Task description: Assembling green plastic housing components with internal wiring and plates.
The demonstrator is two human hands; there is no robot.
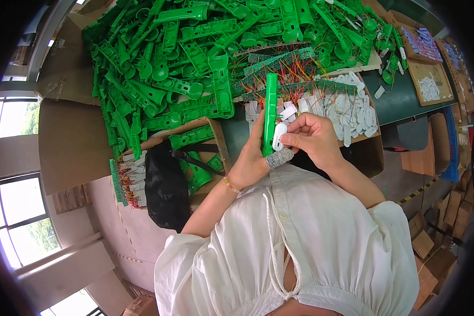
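- Windows [13,221]: left side, daylight and green foliage outside.
- Floor [432,179]: grey, with a yellow-black striped marking.
- Cardboard boxes [437,253]: stacked at right.

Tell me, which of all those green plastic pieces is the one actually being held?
The long green piece standing upright in the left hand, apart from the heap behind it. The right hand presses a small white part against it.

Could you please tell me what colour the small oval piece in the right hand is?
White, clearest in the head view: oval piece.
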